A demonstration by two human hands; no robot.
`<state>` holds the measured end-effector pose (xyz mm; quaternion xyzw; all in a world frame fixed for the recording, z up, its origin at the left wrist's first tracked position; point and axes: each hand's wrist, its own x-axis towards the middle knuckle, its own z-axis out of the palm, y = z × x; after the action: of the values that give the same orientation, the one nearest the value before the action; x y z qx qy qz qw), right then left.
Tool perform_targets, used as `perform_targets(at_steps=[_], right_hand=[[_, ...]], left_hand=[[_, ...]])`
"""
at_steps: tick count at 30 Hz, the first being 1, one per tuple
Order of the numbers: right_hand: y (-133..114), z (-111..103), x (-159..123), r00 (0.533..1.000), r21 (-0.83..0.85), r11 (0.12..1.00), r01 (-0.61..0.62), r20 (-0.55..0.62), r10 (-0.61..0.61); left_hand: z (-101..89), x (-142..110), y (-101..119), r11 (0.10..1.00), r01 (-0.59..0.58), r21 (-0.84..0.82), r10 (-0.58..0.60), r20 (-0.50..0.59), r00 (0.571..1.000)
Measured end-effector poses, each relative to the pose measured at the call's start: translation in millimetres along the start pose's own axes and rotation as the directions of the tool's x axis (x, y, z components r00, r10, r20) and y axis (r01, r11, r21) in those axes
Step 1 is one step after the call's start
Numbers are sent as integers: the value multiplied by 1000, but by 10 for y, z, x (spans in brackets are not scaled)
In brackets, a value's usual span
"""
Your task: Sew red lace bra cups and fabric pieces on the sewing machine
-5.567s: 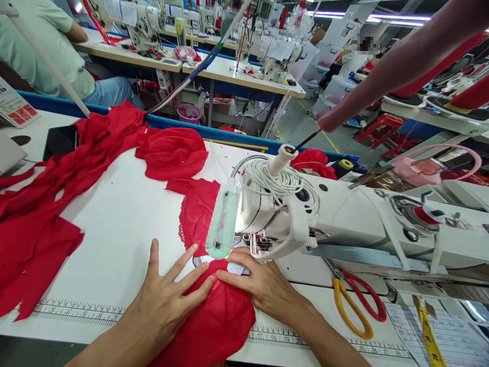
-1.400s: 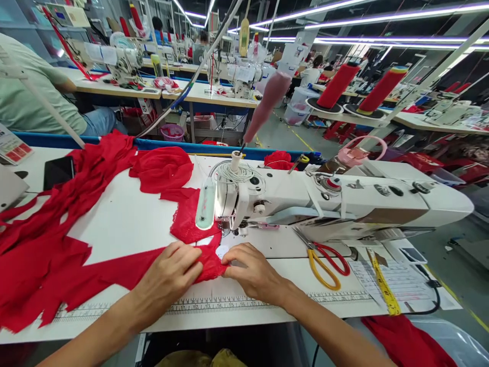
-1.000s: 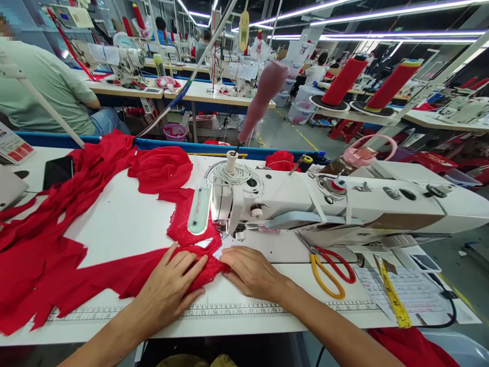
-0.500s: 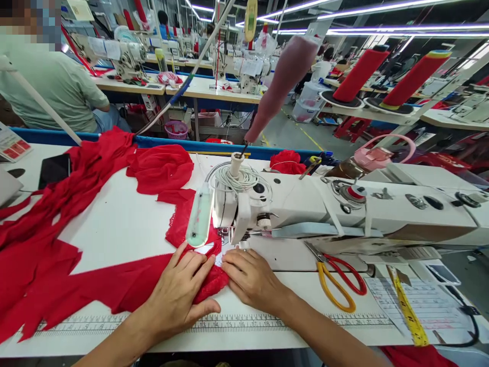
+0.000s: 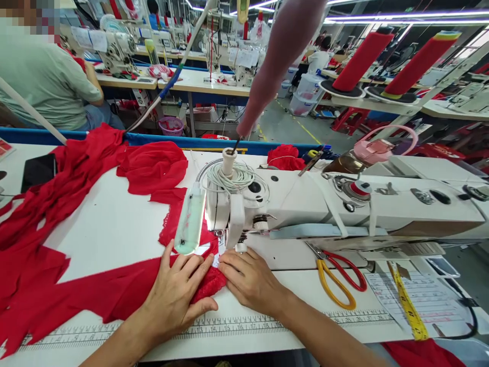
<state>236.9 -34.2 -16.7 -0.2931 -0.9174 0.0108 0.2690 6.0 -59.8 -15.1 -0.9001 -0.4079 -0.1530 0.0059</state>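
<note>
A person sits at a sewing machine (image 5: 301,204) whose arm reaches in from the right. Red cloth (image 5: 209,285) with a lacy edge lies on the white table (image 5: 110,224) just in front of the needle area, which is partly hidden. The left hand (image 5: 180,290) lies on the cloth, fingers spread, thumb out, pressing rather than gripping. The right hand (image 5: 248,279) rests beside it, fingers bent at the cloth's right edge; whether they pinch it cannot be told.

The step seems to be lining the cloth up for stitching; the next move likely calls for light, even pressure guiding it straight under the needle.

Bare table lies left of the pale green strip (image 5: 190,219), bounded by a red heap (image 5: 26,250). The machine limits room ahead of the right hand; scissors (image 5: 338,275) lie farther right. The table's near edge runs below both wrists.
</note>
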Motion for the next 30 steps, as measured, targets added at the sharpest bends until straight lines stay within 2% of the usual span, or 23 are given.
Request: perform_targets(at_steps=[5, 12, 30], right_hand=[[3, 5, -9, 1000, -1, 1000, -6, -4, 6], [-15, 24, -21, 998, -39, 999, 3, -57, -5], [-35, 8, -42, 998, -81, 996, 20, -56, -24]], left_hand=[[8, 25, 30, 1000, 21, 22, -21, -6, 1000], [53, -7, 5, 1000, -11, 28, 12, -35, 999], [47, -2, -18, 1000, -18, -8, 18, -34, 999]])
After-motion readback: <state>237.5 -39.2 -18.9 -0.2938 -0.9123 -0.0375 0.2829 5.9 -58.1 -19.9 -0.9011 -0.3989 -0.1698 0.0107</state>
